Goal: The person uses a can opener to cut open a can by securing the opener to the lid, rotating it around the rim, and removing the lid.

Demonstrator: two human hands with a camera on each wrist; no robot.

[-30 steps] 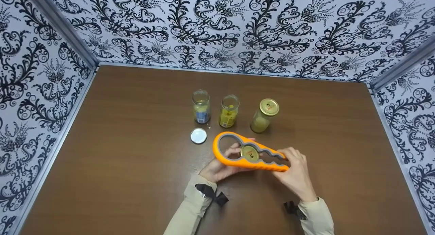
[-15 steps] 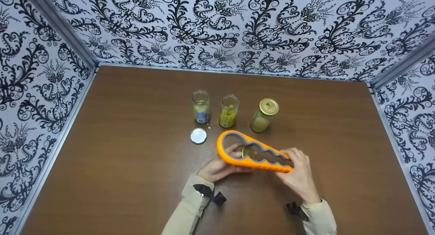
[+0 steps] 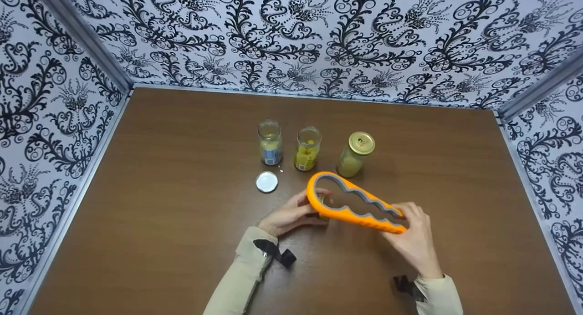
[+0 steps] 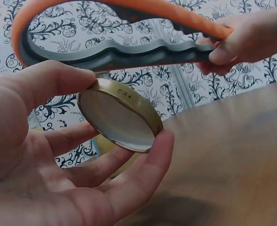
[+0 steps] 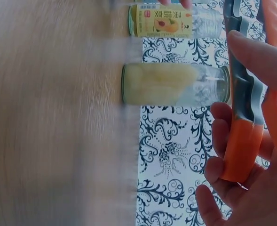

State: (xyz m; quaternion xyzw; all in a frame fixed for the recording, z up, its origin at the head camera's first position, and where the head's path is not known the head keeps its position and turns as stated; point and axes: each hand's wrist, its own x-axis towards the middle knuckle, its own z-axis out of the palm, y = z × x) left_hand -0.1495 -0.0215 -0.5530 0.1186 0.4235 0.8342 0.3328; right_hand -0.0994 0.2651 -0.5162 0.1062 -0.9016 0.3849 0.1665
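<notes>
- Head view: I've got the right hand (image 3: 412,242) gripping the orange opener (image 3: 364,220) by its handle ends, above the table (image 3: 182,169), left hand (image 3: 291,215) right at its loop. Beyond stand the blue-labelled jar (image 3: 271,153), yellow-labelled jar (image 3: 306,156) and gold-capped jar (image 3: 352,160).
- Left wrist: there's the gold lid (image 4: 119,115), pinched between thumb and fingertips, tilted, pale inside showing!
- Right wrist: I see that hand wrapped around the handles, jars beyond.

On my head feed, the orange opener (image 3: 355,217) and the left hand (image 3: 291,216) hide most of the gold lid (image 4: 121,115); its rim markings are too small for me to read. My right wrist feed blurs the tabletop (image 5: 58,117) and crops the opener's looped end.
</notes>
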